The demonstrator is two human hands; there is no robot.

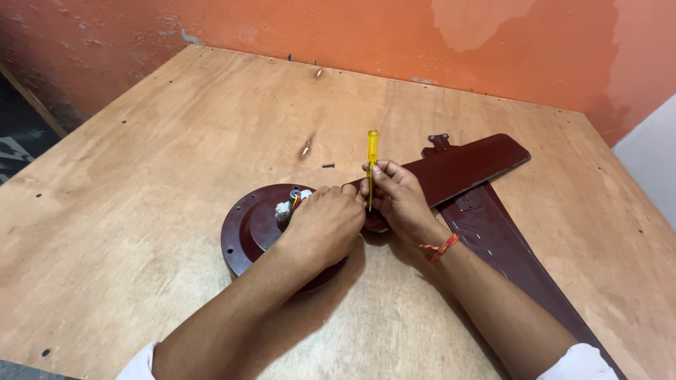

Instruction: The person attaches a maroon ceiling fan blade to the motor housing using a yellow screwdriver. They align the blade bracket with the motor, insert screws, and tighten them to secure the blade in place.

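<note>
We see a dark maroon ceiling fan motor housing point(246, 229) lying flat near the middle of the plywood desk point(141, 176), with a small bundle of coloured wires point(292, 204) showing at its centre. Our left hand point(325, 224) lies curled over the housing's right part, fingers closed down on something we cannot make out beneath them. Our right hand point(396, 193), an orange thread band on its wrist, pinches a yellow-handled screwdriver point(372, 158) upright, handle up; its tip is hidden between the two hands, which touch each other. The right side of the housing is covered by the hands and forearm. One maroon fan blade point(465, 165) runs from the hands toward the far right, resting across a second blade point(507, 253) that is cut off at the bottom edge. A small loose screw point(328, 165) lies on the desk beyond the housing, well apart from it. An orange wall point(352, 35) stands behind the desk.
</note>
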